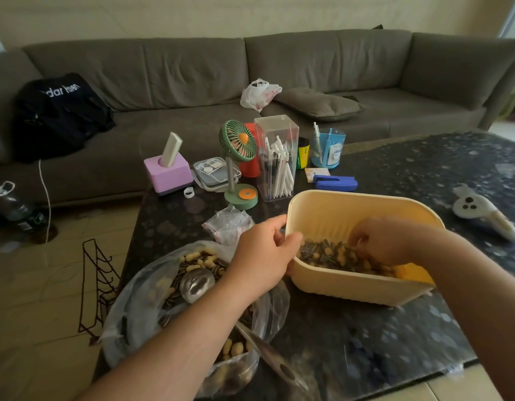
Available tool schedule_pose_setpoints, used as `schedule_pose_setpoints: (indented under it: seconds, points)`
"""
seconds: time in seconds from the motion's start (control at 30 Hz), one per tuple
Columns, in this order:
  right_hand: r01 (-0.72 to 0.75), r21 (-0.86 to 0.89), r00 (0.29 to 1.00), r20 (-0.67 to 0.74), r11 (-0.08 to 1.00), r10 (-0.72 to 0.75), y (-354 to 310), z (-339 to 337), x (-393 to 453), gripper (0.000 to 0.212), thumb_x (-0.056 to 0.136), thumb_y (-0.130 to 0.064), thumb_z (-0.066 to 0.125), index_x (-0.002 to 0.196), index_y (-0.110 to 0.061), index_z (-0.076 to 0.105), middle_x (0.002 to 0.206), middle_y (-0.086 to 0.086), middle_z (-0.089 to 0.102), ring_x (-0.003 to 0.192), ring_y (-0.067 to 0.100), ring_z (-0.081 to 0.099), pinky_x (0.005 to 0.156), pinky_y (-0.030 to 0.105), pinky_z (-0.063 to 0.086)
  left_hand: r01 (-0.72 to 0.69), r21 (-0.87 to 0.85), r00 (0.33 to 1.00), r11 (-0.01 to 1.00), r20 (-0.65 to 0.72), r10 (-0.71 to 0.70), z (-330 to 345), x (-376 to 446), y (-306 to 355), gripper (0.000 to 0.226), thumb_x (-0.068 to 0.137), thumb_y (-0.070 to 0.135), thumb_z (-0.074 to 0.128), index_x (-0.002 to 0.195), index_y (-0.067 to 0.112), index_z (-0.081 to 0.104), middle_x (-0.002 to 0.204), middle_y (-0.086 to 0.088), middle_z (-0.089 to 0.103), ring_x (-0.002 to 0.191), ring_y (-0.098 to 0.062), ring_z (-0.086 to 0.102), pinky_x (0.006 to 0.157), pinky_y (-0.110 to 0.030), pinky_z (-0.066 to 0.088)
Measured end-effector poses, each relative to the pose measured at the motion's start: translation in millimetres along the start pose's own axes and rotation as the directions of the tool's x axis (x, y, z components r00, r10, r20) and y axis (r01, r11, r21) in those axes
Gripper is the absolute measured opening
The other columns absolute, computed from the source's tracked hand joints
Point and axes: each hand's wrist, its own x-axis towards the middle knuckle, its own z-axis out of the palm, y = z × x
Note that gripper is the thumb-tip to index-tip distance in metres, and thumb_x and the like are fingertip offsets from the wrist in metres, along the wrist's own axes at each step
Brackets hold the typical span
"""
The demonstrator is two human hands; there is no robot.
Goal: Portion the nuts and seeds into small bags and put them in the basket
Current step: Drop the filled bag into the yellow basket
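Your left hand grips the yellow basket rim | your right hand, fingers curled, digs among nuts and seeds; grasp unclear.

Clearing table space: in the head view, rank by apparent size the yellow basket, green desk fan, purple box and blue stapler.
1. yellow basket, though nearest the camera
2. green desk fan
3. purple box, close to the fan, so unsure
4. blue stapler
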Motion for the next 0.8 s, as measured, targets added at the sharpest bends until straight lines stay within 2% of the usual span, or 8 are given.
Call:
schedule_pose_setpoints:
  seconds: [0.13,0.2,0.27,0.37,0.5,0.57,0.67,0.8]
  points:
    - [0.177,0.088,0.931,-0.339,0.98,-0.137,-43.0,-13.4,-20.9,0.026,0.107,-0.027,0.053,0.127,-0.039,0.066,0.109,-0.015,0.066,0.085,0.001,0.064,0.071,0.02,0.052,0.073,-0.142,0.997,0.987,0.017,-0.071,-14.0,7.8,-5.4,0.029,0.109,0.037,0.057,0.133,0.032,0.072,0.083,0.008,0.075,0.076,-0.01,0.073,0.075,-0.039,0.064]
    - [0.334,0.144,0.838,-0.497,0.932,-0.224,-74.0,-12.2,-33.6,0.027,0.106,-0.024,0.054,0.127,-0.036,0.066,0.108,-0.016,0.063,0.086,0.001,0.062,0.073,0.017,0.052,0.064,-0.051,0.997,0.997,-0.038,-0.066,-36.8,13.0,-12.3,0.024,0.108,0.039,0.058,0.127,0.037,0.073,0.091,0.016,0.077,0.083,-0.003,0.072,0.081,-0.036,0.059]
    - [0.476,0.173,0.763,-0.569,0.863,-0.307,-105.8,-2.6,-42.0,0.028,0.106,-0.02,0.054,0.127,-0.033,0.067,0.11,-0.017,0.064,0.092,0.002,0.061,0.075,0.013,0.05,0.044,0.126,0.994,0.991,-0.105,-0.031,-66.6,13.3,-22.3,0.025,0.106,0.037,0.061,0.127,0.039,0.074,0.103,0.02,0.076,0.093,0.001,0.069,0.087,-0.03,0.055]
    - [0.522,0.351,0.791,-0.541,0.778,-0.287,-136.3,16.6,-41.8,0.032,0.106,-0.015,0.052,0.131,-0.031,0.064,0.112,-0.015,0.069,0.099,0.004,0.065,0.088,0.023,0.057,0.11,0.389,0.992,0.915,-0.099,-0.077,-106.2,2.5,-45.3,0.031,0.102,0.039,0.062,0.131,0.046,0.07,0.12,0.018,0.07,0.11,-0.003,0.064,0.096,-0.03,0.052]
    - [0.53,0.096,0.747,-0.524,0.843,-0.41,-157.0,25.1,-30.2,0.054,0.102,-0.004,0.05,0.153,-0.023,0.045,0.146,0.002,0.053,0.127,0.021,0.056,0.105,0.035,0.051,0.146,0.636,0.987,0.757,-0.045,-0.152,-125.9,-21.2,-73.7,0.048,0.092,0.062,0.061,0.14,0.056,0.058,0.135,0.017,0.064,0.134,-0.024,0.052,0.114,-0.05,0.044]
    - [0.488,-0.029,0.766,-0.465,0.873,-0.444,-165.5,24.3,-21.9,0.059,0.098,0.0,0.053,0.153,-0.018,0.043,0.147,0.008,0.048,0.126,0.029,0.056,0.104,0.04,0.051,0.144,0.642,0.987,0.753,-0.044,-0.152,-123.6,-33.0,-75.7,0.057,0.095,0.055,0.065,0.149,0.052,0.05,0.14,0.015,0.061,0.137,-0.025,0.048,0.115,-0.052,0.042]
    - [0.391,-0.262,0.826,-0.323,0.882,-0.462,-178.7,22.0,-3.6,0.039,0.098,-0.004,0.056,0.136,-0.013,0.052,0.135,0.012,0.053,0.119,0.031,0.059,0.098,0.036,0.049,0.143,0.581,0.99,0.801,-0.085,-0.115,-120.1,-42.7,-72.1,0.066,0.099,0.044,0.067,0.159,0.047,0.038,0.153,0.011,0.053,0.146,-0.024,0.041,0.12,-0.052,0.038]
    - [0.382,-0.245,0.871,-0.228,0.891,-0.436,-196.6,26.2,18.8,0.035,0.097,-0.005,0.053,0.131,-0.014,0.052,0.128,0.013,0.053,0.118,0.035,0.06,0.096,0.044,0.053,0.13,0.55,0.986,0.825,-0.158,-0.05,-121.6,-45.6,-72.7,0.061,0.1,0.04,0.066,0.157,0.043,0.044,0.154,0.01,0.053,0.145,-0.023,0.04,0.122,-0.049,0.036]
